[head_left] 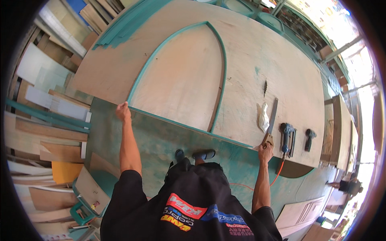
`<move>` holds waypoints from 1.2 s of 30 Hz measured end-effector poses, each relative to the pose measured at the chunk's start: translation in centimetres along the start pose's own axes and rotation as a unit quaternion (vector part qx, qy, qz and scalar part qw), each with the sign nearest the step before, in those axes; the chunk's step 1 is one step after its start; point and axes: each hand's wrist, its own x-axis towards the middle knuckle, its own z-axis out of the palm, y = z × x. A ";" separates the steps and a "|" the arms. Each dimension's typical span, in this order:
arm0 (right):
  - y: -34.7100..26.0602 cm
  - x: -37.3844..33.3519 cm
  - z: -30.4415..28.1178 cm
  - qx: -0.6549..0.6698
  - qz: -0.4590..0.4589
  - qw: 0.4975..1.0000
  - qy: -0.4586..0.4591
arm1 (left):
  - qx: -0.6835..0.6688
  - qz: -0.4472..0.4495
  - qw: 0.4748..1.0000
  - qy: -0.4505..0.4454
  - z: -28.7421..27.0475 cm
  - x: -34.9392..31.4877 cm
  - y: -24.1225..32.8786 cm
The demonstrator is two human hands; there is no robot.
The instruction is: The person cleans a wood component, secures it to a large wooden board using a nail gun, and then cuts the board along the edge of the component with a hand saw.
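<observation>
A long thin teal strip [177,121] runs along the table's front edge, across the base of a pointed teal arch frame [223,52] lying flat. My left hand [123,111] is closed on the strip's left end, by the frame's lower left corner. At the strip's right end my right hand [265,152] is closed, its fingers partly hidden. Just above those fingers is the wooden handle of a handsaw [273,114], its blade pointing away from me. Left of the saw lies a crumpled whitish plastic bag [263,119], with a dark drill bit [265,88] beyond it.
A nail gun [286,138] with an orange hose [278,175] and a cordless driver [309,139] lie on the wooden worktable [253,52] at right. Teal strips [128,25] are stacked far left. Boards [48,132] lean at left near a green stool [82,209].
</observation>
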 end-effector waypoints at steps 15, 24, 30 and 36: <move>-1.5 0.6 0.5 -0.031 0.066 0.997 -0.026 | 0.241 0.104 0.964 -0.050 -1.9 -0.2 0.0; 0.8 1.3 -2.0 0.020 -0.005 0.994 0.107 | 0.415 0.161 0.878 -0.177 -2.1 0.5 4.9; -4.3 -4.3 -10.8 0.395 0.115 0.907 0.088 | 0.449 0.243 0.825 -0.240 -1.8 0.8 5.2; -26.0 -20.0 -17.7 0.672 0.054 0.728 0.123 | 0.355 0.248 0.837 -0.335 -3.7 1.7 6.6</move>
